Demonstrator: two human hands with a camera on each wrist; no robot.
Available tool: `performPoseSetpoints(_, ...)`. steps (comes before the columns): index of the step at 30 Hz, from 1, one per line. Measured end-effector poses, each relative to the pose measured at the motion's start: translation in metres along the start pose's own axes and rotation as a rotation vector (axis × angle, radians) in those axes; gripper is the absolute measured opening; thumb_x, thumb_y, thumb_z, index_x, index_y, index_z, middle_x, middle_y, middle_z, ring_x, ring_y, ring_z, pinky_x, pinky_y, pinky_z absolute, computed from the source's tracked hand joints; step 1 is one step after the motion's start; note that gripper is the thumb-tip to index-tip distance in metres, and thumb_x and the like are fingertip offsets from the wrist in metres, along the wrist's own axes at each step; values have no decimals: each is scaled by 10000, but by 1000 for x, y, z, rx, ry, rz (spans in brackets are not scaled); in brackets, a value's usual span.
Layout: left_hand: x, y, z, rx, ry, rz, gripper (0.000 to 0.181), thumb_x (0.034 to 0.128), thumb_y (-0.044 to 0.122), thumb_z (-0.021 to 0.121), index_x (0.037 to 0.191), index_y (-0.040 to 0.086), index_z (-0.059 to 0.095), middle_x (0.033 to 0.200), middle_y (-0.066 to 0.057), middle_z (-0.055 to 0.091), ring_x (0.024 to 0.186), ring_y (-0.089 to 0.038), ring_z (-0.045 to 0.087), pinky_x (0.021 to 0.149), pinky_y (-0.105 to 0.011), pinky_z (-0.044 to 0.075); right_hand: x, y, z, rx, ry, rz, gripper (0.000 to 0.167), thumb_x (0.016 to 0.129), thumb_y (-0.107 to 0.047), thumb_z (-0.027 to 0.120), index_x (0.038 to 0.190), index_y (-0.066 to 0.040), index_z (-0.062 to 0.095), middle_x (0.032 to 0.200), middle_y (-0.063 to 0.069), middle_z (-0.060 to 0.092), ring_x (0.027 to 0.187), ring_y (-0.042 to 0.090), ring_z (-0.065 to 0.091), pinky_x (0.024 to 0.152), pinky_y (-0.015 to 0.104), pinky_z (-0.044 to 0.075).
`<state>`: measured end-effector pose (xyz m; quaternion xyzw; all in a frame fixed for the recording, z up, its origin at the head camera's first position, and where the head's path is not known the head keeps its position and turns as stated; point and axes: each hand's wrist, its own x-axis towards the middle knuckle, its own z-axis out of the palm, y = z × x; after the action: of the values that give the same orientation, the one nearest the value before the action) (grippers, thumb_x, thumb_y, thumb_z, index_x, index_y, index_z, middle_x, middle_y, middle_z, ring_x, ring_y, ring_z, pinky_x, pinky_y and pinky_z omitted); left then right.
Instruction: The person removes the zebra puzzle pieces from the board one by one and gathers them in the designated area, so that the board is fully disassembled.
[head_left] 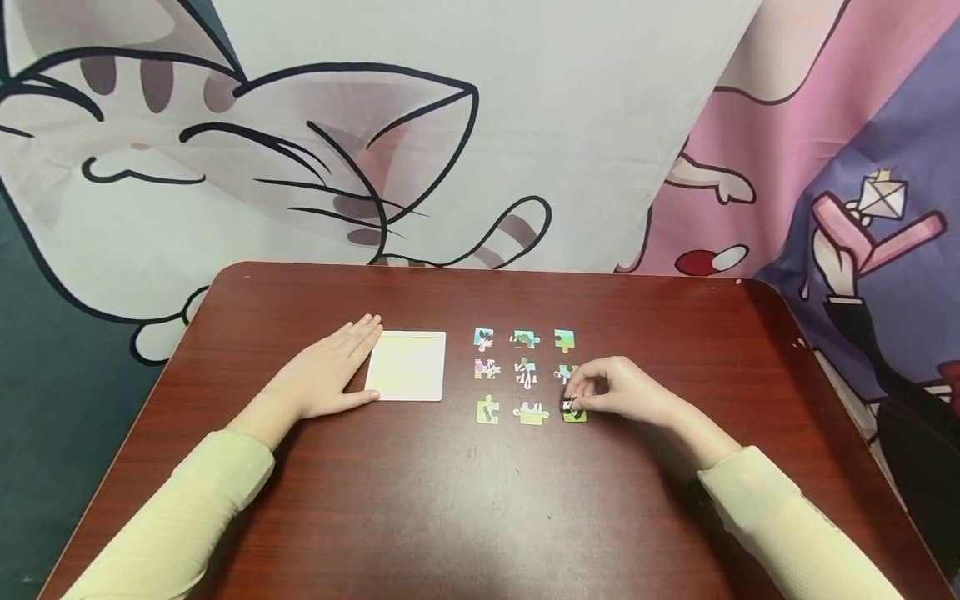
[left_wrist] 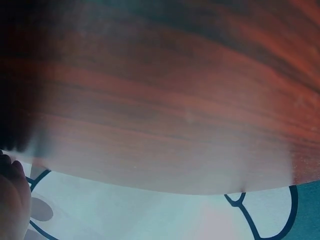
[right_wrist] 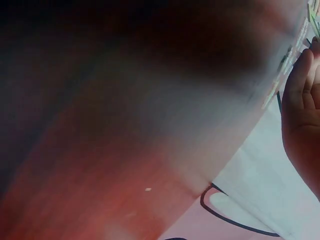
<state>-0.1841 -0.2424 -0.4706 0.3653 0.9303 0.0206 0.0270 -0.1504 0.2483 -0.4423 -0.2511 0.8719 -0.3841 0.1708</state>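
My left hand (head_left: 322, 377) lies flat on the table, fingers straight. Its fingertips and thumb touch the left edge of a white square board (head_left: 407, 367) with a pale yellow middle. To the board's right, several small jigsaw pieces (head_left: 533, 413) lie apart in three rows. At the lower right corner of this group, my right hand (head_left: 618, 387) pinches a green and black jigsaw piece (head_left: 575, 415) between thumb and fingers. The fingers partly cover that piece and the blue piece (head_left: 563, 373) above it. In the right wrist view the hand (right_wrist: 305, 110) shows only at the edge.
The brown wooden table (head_left: 480, 508) has rounded far corners. Directly behind it hangs a white curtain (head_left: 585, 125) with a cartoon cat, beside pink and purple cloth (head_left: 892, 108) on the right.
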Motion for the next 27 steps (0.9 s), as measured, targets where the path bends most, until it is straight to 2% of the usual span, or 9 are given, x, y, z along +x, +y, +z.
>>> performPoseSetpoints(6, 0, 0, 0, -12, -10, -12, 1010, 981, 591, 639, 1647, -70, 263, 1751, -237, 230, 1642, -379, 237, 1341, -523, 264, -4, 3, 3, -39, 17, -18, 127, 881, -46, 848, 973, -120, 803, 832, -54, 751, 747, 3, 633, 698, 200, 562)
performPoseSetpoints(15, 0, 0, 0, -18, -15, -21, 1015, 978, 588, 646, 1647, -71, 262, 1748, -241, 237, 1641, -381, 237, 1340, -525, 264, -2, 5, 12, -163, 78, -101, 165, 860, -30, 864, 955, -156, 815, 873, -86, 708, 770, 19, 638, 696, 208, 577)
performPoseSetpoints(27, -1, 2, -2, -20, -11, -25, 1005, 980, 580, 648, 1644, -73, 269, 1745, -243, 246, 1636, -386, 249, 1334, -529, 275, -3, 3, 15, -230, 90, -79, 156, 850, -25, 864, 950, -136, 819, 869, -78, 710, 772, 18, 624, 692, 200, 569)
